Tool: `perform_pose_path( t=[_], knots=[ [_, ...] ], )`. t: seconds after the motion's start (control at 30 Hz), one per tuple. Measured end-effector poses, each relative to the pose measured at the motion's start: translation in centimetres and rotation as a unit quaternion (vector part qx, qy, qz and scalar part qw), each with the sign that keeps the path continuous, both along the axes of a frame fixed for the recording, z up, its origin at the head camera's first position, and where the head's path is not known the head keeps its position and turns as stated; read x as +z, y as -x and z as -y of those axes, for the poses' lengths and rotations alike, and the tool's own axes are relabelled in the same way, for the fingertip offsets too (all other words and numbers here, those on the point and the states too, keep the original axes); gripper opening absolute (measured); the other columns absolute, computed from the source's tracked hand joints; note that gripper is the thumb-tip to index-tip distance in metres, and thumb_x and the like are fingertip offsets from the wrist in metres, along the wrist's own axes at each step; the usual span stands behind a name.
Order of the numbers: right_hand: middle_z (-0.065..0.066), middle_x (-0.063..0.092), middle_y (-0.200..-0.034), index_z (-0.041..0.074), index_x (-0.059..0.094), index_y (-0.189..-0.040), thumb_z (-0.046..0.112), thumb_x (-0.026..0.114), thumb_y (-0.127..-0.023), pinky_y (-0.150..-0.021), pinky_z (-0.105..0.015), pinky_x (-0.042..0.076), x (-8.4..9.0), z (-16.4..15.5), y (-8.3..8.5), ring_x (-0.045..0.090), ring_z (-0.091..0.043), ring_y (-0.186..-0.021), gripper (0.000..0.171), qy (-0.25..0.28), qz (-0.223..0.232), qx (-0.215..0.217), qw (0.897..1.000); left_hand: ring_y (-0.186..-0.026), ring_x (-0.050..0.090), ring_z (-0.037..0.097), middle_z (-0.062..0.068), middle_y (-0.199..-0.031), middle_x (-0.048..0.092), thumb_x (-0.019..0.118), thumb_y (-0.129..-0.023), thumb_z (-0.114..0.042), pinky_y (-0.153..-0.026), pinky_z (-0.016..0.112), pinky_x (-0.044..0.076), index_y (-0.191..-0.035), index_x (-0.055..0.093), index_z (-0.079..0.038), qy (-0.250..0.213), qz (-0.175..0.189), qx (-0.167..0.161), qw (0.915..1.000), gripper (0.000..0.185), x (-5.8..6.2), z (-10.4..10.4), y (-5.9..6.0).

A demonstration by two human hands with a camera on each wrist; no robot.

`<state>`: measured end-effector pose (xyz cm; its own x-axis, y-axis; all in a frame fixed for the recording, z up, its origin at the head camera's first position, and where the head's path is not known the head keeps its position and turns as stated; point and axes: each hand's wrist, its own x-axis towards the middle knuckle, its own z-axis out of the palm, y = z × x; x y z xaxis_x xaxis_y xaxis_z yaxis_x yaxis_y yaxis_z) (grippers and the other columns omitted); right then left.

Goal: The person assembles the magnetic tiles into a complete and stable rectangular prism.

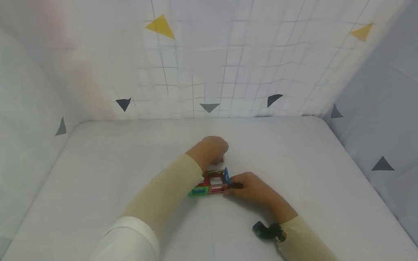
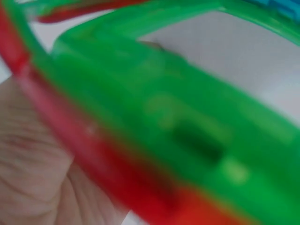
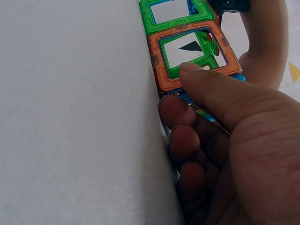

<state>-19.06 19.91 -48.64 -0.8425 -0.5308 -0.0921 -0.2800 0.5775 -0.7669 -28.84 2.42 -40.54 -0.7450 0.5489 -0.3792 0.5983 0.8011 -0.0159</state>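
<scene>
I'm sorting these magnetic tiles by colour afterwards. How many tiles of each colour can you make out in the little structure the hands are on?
By the right wrist view:
Green tiles: 2, the second seen through the orange frame
Orange tile: 1
Blue tile: 1, mostly hidden under the right hand
Total: 4 seen; others may be hidden.

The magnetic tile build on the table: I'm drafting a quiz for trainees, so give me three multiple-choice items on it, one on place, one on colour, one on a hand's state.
1. Where does the tile build stand?
A. on the white table
B. on a shelf
C. in a basket

2. What colour is the square tile under the thumb in the right wrist view?
A. black
B. orange
C. white

3. What is the right hand doing?
A. lying flat, away from the build
B. holding the build's edge
C. gripping a pen

Answers: 1 A, the build sits on the tabletop; 2 B, its frame is orange; 3 B, thumb and curled fingers pinch the tiles.
</scene>
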Motion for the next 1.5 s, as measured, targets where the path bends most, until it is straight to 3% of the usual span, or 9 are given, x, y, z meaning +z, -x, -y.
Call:
perform_pose_path(
  t=[0.23,0.43,0.73,1.03,1.23,1.5],
  knots=[
    [0.017,0.069,-0.086,0.034,0.074,-0.095,0.034,0.075,-0.089,-0.075,-0.027,0.052,0.1,0.0,0.1,0.061,-0.01,-0.082,0.006,-0.006,-0.008,0.002,1.0,-0.104,0.056,0.021,0.003,-0.119,0.064,0.073,-0.089,-0.016,-0.104,0.037,0.046,-0.118,0.062,-0.012,-0.04,0.042,0.046,0.9973,0.031,0.2,0.6,-0.1],
    [0.016,0.068,-0.085,0.033,0.074,-0.095,0.032,0.075,-0.089,-0.073,-0.027,0.052,0.0,0.0,0.1,0.06,-0.01,-0.081,0.006,-0.014,-0.01,0.003,1.0,-0.097,0.056,0.019,0.0,-0.106,0.062,0.078,-0.082,-0.017,-0.089,0.033,0.049,-0.116,0.061,-0.014,-0.041,0.056,0.037,0.9969,0.038,0.4,0.1,0.2],
    [0.016,0.068,-0.083,0.033,0.073,-0.093,0.033,0.075,-0.089,-0.072,-0.026,0.051,0.0,0.1,0.0,0.059,-0.01,-0.08,0.004,-0.008,-0.016,0.009,1.0,-0.091,0.06,0.018,0.0,-0.098,0.064,0.081,-0.08,-0.017,-0.079,0.031,0.052,-0.115,0.061,-0.014,-0.032,0.08,0.035,0.9956,0.04,2.5,-0.6,-0.3],
    [0.015,0.069,-0.085,0.036,0.074,-0.094,0.034,0.075,-0.089,-0.075,-0.026,0.052,0.1,0.0,0.0,0.061,-0.011,-0.083,0.006,-0.006,-0.004,0.004,1.0,-0.089,0.063,0.017,-0.001,-0.098,0.065,0.085,-0.079,-0.025,-0.08,0.032,0.055,-0.127,0.059,-0.014,-0.035,0.092,0.05,0.9939,0.055,3.9,0.1,-0.5],
    [0.014,0.07,-0.087,0.036,0.074,-0.096,0.039,0.075,-0.088,-0.077,-0.028,0.052,0.1,0.1,-0.1,0.062,-0.011,-0.085,0.008,-0.011,0.007,-0.004,1.0,-0.098,0.057,0.018,-0.003,-0.107,0.062,0.085,-0.077,-0.031,-0.092,0.036,0.053,-0.129,0.06,-0.014,-0.04,0.057,0.032,0.9971,0.06,4.3,1.1,-1.4],
    [0.011,0.069,-0.082,0.033,0.074,-0.094,0.038,0.075,-0.088,-0.071,-0.028,0.051,0.4,0.1,-0.2,0.061,-0.013,-0.081,0.008,-0.011,0.009,-0.007,1.0,-0.096,0.058,0.017,-0.003,-0.103,0.061,0.085,-0.077,-0.036,-0.084,0.033,0.055,-0.128,0.06,-0.013,-0.041,0.075,0.028,0.9959,0.061,4.8,1.7,-3.1]
  ],
)
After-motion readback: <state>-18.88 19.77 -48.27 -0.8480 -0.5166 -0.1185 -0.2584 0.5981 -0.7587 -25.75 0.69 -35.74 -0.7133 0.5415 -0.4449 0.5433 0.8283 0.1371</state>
